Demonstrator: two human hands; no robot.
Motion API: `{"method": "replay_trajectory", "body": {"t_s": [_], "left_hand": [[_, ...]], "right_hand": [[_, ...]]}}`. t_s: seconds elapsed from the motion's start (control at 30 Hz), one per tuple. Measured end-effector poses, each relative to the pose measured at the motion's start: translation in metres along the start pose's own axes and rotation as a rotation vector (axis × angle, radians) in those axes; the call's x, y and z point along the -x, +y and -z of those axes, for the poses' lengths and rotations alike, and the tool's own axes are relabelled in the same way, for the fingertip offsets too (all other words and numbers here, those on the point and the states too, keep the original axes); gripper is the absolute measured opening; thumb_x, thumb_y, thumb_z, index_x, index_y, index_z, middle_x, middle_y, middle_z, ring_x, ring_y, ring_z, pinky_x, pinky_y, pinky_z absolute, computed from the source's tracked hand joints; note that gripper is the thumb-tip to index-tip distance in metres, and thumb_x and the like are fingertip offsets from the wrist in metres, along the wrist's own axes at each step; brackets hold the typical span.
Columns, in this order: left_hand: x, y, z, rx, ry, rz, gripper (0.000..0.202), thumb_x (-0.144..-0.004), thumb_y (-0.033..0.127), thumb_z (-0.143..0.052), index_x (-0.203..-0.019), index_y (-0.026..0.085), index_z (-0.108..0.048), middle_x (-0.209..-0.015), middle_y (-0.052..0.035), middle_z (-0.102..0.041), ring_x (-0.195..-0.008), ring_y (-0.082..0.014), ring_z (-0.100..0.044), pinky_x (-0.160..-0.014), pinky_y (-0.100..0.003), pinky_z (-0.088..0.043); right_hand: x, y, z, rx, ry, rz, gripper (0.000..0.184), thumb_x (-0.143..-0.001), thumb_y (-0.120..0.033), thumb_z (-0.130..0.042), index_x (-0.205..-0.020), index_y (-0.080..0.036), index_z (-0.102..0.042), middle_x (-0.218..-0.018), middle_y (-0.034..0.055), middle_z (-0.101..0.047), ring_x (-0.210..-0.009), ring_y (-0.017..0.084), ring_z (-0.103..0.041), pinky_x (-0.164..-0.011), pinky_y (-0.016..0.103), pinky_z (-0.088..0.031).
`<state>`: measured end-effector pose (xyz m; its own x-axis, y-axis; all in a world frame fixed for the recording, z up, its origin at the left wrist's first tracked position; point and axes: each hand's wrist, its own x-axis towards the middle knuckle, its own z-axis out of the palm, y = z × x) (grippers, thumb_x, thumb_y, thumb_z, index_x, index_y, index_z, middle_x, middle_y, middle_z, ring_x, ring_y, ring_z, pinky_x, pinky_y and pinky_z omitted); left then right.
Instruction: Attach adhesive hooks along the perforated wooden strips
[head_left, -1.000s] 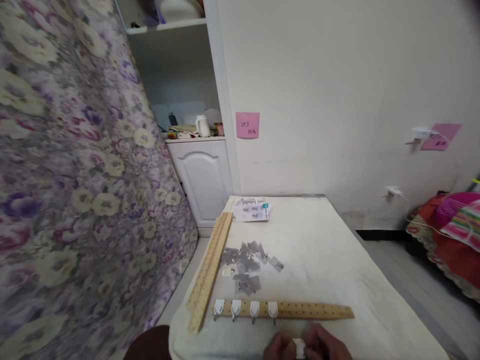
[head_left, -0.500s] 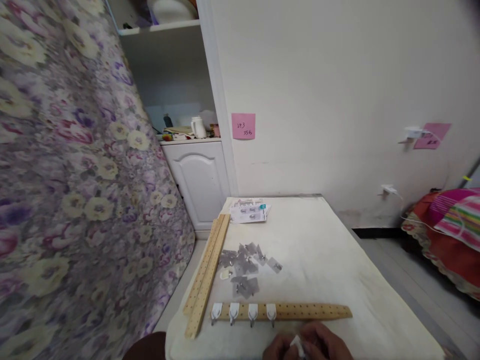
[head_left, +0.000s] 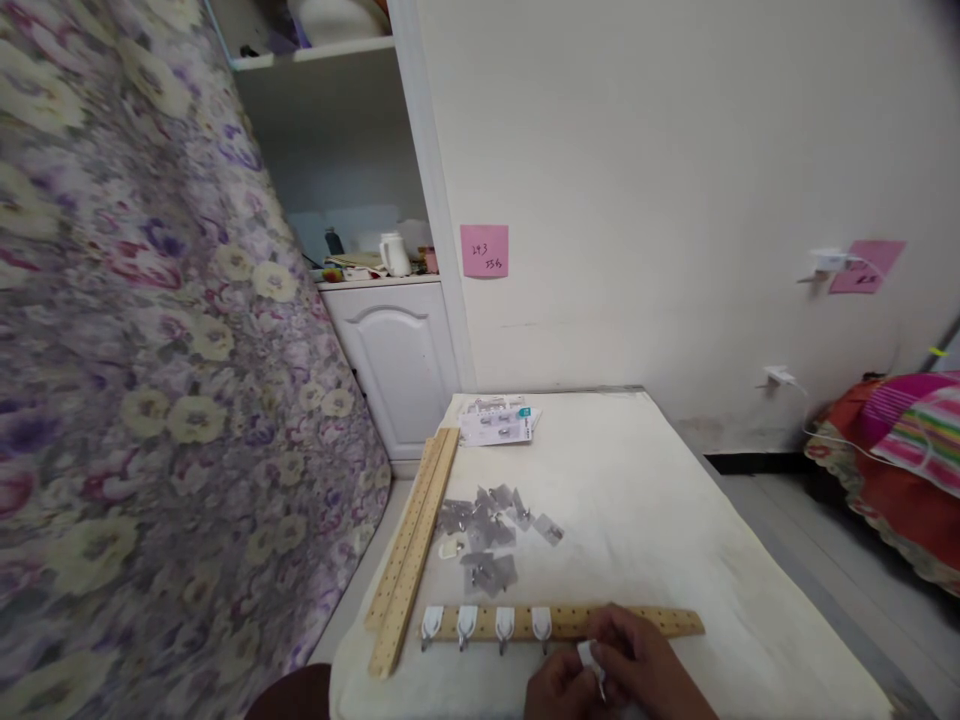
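Observation:
A small white hook (head_left: 587,655) with a metal prong is pinched between my two hands at the bottom of the view. My left hand (head_left: 556,686) is closed on its lower left side. From the right, my right hand (head_left: 637,655) grips it too, with its fingers over the near edge of a perforated wooden strip (head_left: 577,618). Several white hooks (head_left: 505,625) sit in a row on the left half of that strip, prongs toward me. Beyond it lies a loose pile of hooks on grey clear-backed squares (head_left: 487,525).
Two more perforated wooden strips (head_left: 415,545) lie along the left edge of the cream-covered table (head_left: 645,500). Printed packaging cards (head_left: 495,425) rest near the far edge. A floral curtain (head_left: 187,400) hangs at left, and a brown round seat (head_left: 292,692) shows below.
Both hands have come up and forward with the white hook, nearer the wooden strip. My right fingers now overlap the strip. The pile and the other strips stay put.

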<state>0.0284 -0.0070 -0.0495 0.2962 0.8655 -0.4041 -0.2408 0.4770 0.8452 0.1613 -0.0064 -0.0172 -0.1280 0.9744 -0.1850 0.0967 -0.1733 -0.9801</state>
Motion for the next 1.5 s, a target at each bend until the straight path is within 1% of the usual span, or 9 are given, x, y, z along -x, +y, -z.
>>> {"method": "replay_trajectory", "body": {"t_s": [0.13,0.2,0.3,0.47,0.6,0.8,0.93,1.3,1.5], "left_hand": [[-0.001,0.006,-0.006,0.084,0.049,0.078,0.046,-0.047,0.052,-0.079,-0.066,0.016,-0.058,-0.055,-0.0003,-0.064,-0.042,-0.0126,-0.056,-0.046,-0.024,-0.037],[-0.001,0.007,-0.008,0.111,0.089,0.082,0.043,-0.051,0.051,-0.077,-0.064,0.016,-0.057,-0.052,0.0000,-0.063,-0.039,-0.0116,-0.054,-0.043,-0.023,-0.035],[-0.001,0.005,-0.016,0.178,0.159,0.074,0.039,-0.054,0.048,-0.076,-0.061,0.017,-0.055,-0.051,0.0008,-0.062,-0.038,-0.0114,-0.055,-0.041,-0.022,-0.036],[-0.006,-0.002,-0.028,0.246,0.296,0.067,0.035,-0.057,0.046,-0.073,-0.062,0.018,-0.053,-0.050,0.0018,-0.062,-0.035,-0.0114,-0.054,-0.036,-0.022,-0.036],[-0.013,-0.007,-0.028,0.239,0.356,0.048,0.035,-0.057,0.048,-0.072,-0.062,0.018,-0.053,-0.048,0.0014,-0.062,-0.033,-0.0126,-0.054,-0.034,-0.022,-0.035],[-0.019,-0.014,-0.022,0.288,0.315,0.064,0.040,-0.053,0.050,-0.075,-0.062,0.019,-0.053,-0.047,0.0005,-0.064,-0.033,-0.0136,-0.055,-0.034,-0.022,-0.035],[-0.020,-0.017,-0.021,0.304,0.346,0.039,0.040,-0.053,0.051,-0.075,-0.062,0.018,-0.054,-0.048,0.0001,-0.064,-0.034,-0.0130,-0.055,-0.034,-0.021,-0.035],[-0.014,-0.006,-0.027,0.259,0.385,0.045,0.038,-0.056,0.050,-0.073,-0.063,0.019,-0.053,-0.049,0.0012,-0.061,-0.038,-0.0135,-0.055,-0.039,-0.024,-0.038],[-0.016,-0.010,-0.025,0.296,0.363,0.042,0.038,-0.056,0.050,-0.074,-0.063,0.019,-0.054,-0.049,0.0009,-0.062,-0.037,-0.0125,-0.054,-0.037,-0.022,-0.036]], "right_hand": [[-0.016,-0.001,0.003,0.044,0.033,-0.014,0.008,-0.068,-0.027,-0.052,-0.069,-0.021,-0.046,-0.051,-0.0077,-0.051,-0.042,0.012,-0.054,-0.044,0.022,-0.041],[-0.023,-0.002,0.006,0.162,0.070,0.038,0.003,-0.065,-0.019,-0.051,-0.066,-0.021,-0.048,-0.051,-0.0071,-0.052,-0.045,0.011,-0.054,-0.046,0.021,-0.040],[-0.030,-0.005,0.009,0.309,0.102,0.107,0.009,-0.064,-0.012,-0.049,-0.065,-0.019,-0.054,-0.053,-0.0055,-0.054,-0.050,0.011,-0.054,-0.049,0.020,-0.039],[-0.034,-0.013,0.011,0.378,0.088,0.110,0.011,-0.065,-0.011,-0.051,-0.067,-0.017,-0.061,-0.056,-0.0027,-0.059,-0.055,0.012,-0.055,-0.052,0.020,-0.039],[-0.038,-0.016,0.011,0.454,0.101,0.119,0.013,-0.065,-0.010,-0.051,-0.066,-0.017,-0.062,-0.058,-0.0016,-0.060,-0.057,0.012,-0.055,-0.053,0.020,-0.038],[-0.044,-0.014,0.009,0.613,0.152,0.147,0.015,-0.065,-0.008,-0.049,-0.066,-0.017,-0.061,-0.065,0.0008,-0.062,-0.063,0.014,-0.056,-0.059,0.021,-0.038],[-0.046,-0.014,0.007,0.688,0.156,0.168,0.015,-0.066,-0.008,-0.048,-0.065,-0.018,-0.060,-0.068,0.0016,-0.063,-0.066,0.014,-0.056,-0.061,0.022,-0.038],[-0.051,-0.016,0.008,0.683,0.138,0.190,0.015,-0.064,-0.005,-0.048,-0.064,-0.017,-0.058,-0.065,0.0008,-0.059,-0.063,0.013,-0.054,-0.060,0.021,-0.037],[-0.051,-0.015,0.008,0.701,0.131,0.188,0.015,-0.065,-0.006,-0.047,-0.063,-0.017,-0.057,-0.066,0.0007,-0.059,-0.063,0.013,-0.054,-0.060,0.022,-0.036]]}}
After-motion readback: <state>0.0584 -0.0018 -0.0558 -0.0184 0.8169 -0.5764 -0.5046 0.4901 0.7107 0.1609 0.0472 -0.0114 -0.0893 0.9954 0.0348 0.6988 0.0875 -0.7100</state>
